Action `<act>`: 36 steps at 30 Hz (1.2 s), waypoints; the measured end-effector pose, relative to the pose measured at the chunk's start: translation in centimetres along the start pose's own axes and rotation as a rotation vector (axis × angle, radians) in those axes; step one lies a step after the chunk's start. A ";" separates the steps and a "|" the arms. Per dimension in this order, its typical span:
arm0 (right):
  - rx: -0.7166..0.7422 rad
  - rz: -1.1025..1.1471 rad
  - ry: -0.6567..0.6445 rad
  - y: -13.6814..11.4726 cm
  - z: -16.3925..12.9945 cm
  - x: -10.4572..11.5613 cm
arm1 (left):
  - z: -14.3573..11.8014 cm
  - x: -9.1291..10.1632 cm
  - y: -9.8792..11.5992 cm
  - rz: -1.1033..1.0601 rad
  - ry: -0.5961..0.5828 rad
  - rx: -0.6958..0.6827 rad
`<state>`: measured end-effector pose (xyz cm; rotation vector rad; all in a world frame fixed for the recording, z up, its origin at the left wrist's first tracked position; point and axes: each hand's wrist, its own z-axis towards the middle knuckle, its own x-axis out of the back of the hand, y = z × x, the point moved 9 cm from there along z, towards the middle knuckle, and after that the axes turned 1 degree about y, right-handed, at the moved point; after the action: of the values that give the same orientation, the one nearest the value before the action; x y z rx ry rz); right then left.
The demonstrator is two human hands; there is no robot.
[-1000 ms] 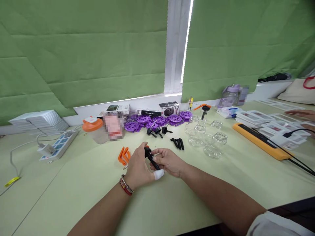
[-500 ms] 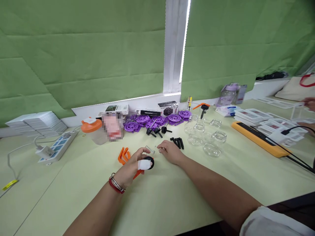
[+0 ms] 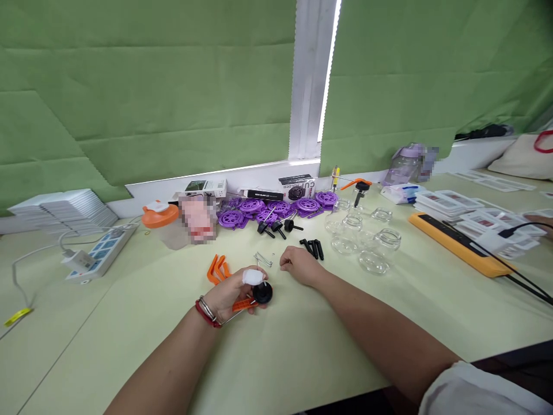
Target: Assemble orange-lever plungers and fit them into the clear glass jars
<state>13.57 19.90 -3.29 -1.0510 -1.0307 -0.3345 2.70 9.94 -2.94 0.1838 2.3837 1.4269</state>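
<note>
My left hand (image 3: pixel 235 288) is closed around a black round part with an orange crank handle (image 3: pixel 245 304) and a thin metal rod. The black disc (image 3: pixel 262 293) faces up at the fingertips, and a white wrap covers the thumb. My right hand (image 3: pixel 300 265) rests on the table just to the right, fingers curled and pressed together; what they pinch, if anything, is hidden. Between and beyond the hands lie thin metal pins (image 3: pixel 262 259) and a tiny ring. Loose orange handles (image 3: pixel 218 268) lie left of my left hand. Several short black handles (image 3: pixel 311 249) lie beyond my right hand.
Black knobs with metal shafts (image 3: pixel 279 229) lie before purple wheel-shaped parts (image 3: pixel 276 212). Several glass jars (image 3: pixel 374 259) stand right, near an orange-handled black assembly (image 3: pixel 358 187). An orange power strip (image 3: pixel 460 245), white frames and another person's hand (image 3: pixel 540 222) are farther right.
My left hand has turned and moved slightly nearer to me, so the black disc and orange handle show more. My right hand's fingers have curled in, a little away from the pins.
</note>
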 end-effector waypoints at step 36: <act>0.021 0.064 -0.023 -1.5 -1.3 0.5 | -0.1 -0.1 0.0 0.023 0.002 0.002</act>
<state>13.49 18.20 -2.16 -1.0691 -1.0162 -0.2600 2.75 9.84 -2.88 0.2107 2.3921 1.4359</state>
